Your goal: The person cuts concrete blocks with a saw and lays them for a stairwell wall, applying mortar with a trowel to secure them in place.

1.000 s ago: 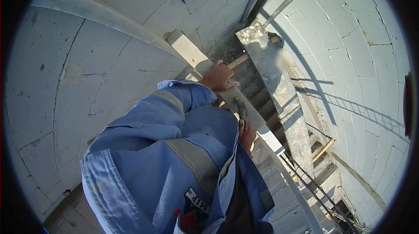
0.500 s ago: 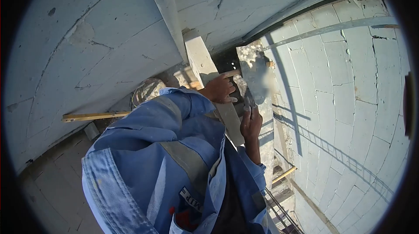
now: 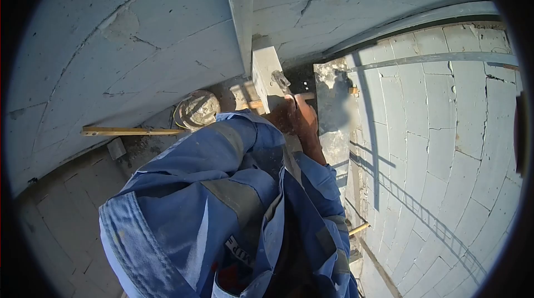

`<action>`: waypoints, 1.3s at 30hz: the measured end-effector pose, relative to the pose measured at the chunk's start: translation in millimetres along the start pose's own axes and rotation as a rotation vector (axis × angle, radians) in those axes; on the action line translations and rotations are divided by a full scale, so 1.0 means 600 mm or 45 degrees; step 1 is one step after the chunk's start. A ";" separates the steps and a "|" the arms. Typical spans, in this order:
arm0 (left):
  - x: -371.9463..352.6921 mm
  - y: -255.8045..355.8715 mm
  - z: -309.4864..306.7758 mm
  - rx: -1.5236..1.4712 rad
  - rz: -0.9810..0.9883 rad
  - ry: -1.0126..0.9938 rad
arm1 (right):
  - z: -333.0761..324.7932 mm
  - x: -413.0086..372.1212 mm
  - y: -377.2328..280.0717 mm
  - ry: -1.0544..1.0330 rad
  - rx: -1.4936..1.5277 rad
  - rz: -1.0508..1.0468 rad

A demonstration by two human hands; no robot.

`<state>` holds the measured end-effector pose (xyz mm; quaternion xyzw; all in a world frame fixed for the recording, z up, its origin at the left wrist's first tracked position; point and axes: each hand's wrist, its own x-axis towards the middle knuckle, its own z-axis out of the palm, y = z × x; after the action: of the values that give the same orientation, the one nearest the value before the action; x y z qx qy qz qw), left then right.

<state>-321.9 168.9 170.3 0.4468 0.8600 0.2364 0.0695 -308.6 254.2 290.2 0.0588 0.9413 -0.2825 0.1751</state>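
A pale, long block (image 3: 268, 64) stands out from the wall in front of me, below a grey upright profile. My right hand (image 3: 305, 122) is closed around the end of a small, mortar-smeared tool that looks like a trowel (image 3: 281, 81). The tool's front lies over the upper face of the block. My left hand (image 3: 281, 114) is in shadow beside the block, partly covered by my right hand and sleeve. Its fingers are hidden.
A bucket of mortar (image 3: 197, 109) stands at left, near a yellow wooden strip (image 3: 133, 131). A mortar-spattered board (image 3: 334, 145) runs along my right side. Pale block walls (image 3: 423, 131) rise around, with a grey metal profile (image 3: 239, 14) ahead.
My right hand has moved forward and left, carrying the tool onto the block. My left hand has drawn back slightly and is now mostly covered. The view has shifted, uncovering more of the bucket.
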 end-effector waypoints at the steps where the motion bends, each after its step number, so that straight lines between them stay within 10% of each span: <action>1: 0.000 -0.001 -0.002 0.005 0.013 -0.016 | 0.001 -0.017 0.011 0.040 0.135 -0.011; 5: 0.002 -0.011 -0.008 -0.004 0.120 -0.133 | 0.016 -0.146 0.064 0.309 0.255 0.080; 6: -0.006 -0.001 -0.016 -0.203 0.149 0.209 | 0.014 -0.187 0.071 0.357 0.361 0.187; 13: 0.008 0.025 -0.079 0.092 0.306 -0.155 | 0.135 -0.458 0.183 0.737 0.931 1.058; 17: 0.012 0.048 -0.100 0.079 0.588 -0.320 | 0.151 -0.552 0.188 1.079 2.154 1.471; 22: 0.006 0.078 -0.078 0.184 0.804 -0.439 | 0.201 -0.613 0.232 1.305 2.776 1.492; 32: 0.012 0.080 -0.073 0.134 0.726 -0.478 | 0.212 -0.519 0.194 0.737 3.004 1.348; 39: 0.013 0.078 -0.072 0.082 0.637 -0.495 | 0.179 -0.529 0.153 0.800 2.273 1.638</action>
<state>-306.4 183.1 231.0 0.6832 0.7012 0.1289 0.1583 38.2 267.5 274.8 0.7010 0.2025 -0.6812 -0.0600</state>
